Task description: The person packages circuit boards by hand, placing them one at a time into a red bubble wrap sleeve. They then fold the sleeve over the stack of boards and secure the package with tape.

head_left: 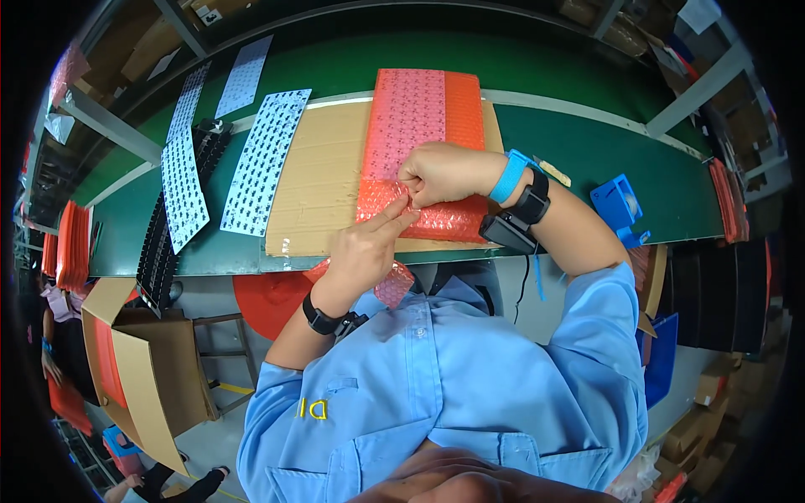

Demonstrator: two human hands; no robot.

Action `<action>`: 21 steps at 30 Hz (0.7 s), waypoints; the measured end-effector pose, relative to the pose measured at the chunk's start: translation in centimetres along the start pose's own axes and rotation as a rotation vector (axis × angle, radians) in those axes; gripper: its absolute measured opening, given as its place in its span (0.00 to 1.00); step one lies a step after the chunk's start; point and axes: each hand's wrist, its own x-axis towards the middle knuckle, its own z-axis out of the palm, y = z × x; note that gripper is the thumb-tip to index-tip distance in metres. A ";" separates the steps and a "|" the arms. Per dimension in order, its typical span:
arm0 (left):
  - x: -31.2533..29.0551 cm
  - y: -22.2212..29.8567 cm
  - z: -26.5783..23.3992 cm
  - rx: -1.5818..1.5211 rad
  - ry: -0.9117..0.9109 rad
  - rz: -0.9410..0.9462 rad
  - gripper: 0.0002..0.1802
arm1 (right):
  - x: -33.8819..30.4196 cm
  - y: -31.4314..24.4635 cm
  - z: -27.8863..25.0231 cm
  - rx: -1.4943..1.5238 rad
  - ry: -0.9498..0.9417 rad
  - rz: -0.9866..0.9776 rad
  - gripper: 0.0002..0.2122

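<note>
A red bubble-wrap bag [463, 109] lies on a flat sheet of brown cardboard [314, 159] on the green bench. Through its left part shows a pale sheet [408, 117] with rows of dark marks. My right hand [449, 174] is closed over the middle of the bag; what its tucked fingers pinch is hidden. My left hand [366, 250] comes from the near edge, its fingertips pinching bubble wrap and meeting the right fingers. A loose pink bubble-wrap flap [394, 287] hangs over the bench edge beside the left hand.
White dotted sheets [267, 159] and a black slotted rack [159, 251] lie to the left. On the right are a blue tape dispenser [616, 204] and a yellow-handled cutter [556, 173]. An open carton [155, 369] stands lower left, near a red stool [270, 302]. Another person's hand [52, 369] shows far left.
</note>
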 end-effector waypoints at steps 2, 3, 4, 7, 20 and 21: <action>0.0 0.1 0.2 0.030 -0.003 -0.003 0.21 | 0.1 -1.2 -0.5 -0.202 -0.020 0.063 0.17; 0.0 0.0 0.3 0.044 0.000 -0.002 0.21 | 0.3 -1.8 -0.9 -0.303 -0.030 0.093 0.17; 0.0 0.0 0.4 0.058 0.003 -0.002 0.21 | 0.6 -2.1 -1.3 -0.300 -0.033 0.093 0.17; 0.2 0.1 0.4 0.066 -0.004 0.002 0.21 | 1.6 -2.5 -3.0 -0.607 -0.163 0.283 0.22; -0.7 -0.4 0.9 0.043 0.027 0.019 0.26 | 7.8 14.8 -7.8 -0.063 0.335 0.582 0.35; -1.1 -0.4 1.1 0.051 0.042 0.021 0.30 | 8.4 13.3 -7.7 -0.106 0.333 0.632 0.36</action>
